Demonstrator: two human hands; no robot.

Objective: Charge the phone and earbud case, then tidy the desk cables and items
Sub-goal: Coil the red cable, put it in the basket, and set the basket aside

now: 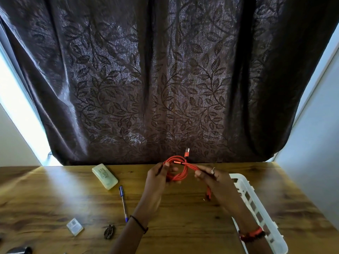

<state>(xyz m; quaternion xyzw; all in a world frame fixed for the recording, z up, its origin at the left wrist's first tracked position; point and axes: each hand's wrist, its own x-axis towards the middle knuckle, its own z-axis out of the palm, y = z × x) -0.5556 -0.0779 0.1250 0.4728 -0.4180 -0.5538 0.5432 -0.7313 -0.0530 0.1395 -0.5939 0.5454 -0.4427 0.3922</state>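
Head view: left hand (159,178) grips a coiled red cable (175,158) above the desk (55,198) as the right hand (211,177) pinches its loose run, seemingly binding it for the white basket (260,208).

1. Left hand (158,177) and right hand (211,177) both grip a coiled red cable (178,168) above the desk (183,226) near its far edge.
2. White basket (256,204) along the right edge.
3. Pen (123,202), pale case (105,176), small packet (74,226) left of the hands.
4. Dark leaf-patterned curtain (165,79) behind the desk.

Dark leaf-patterned curtain (165,74), pale walls (317,136)
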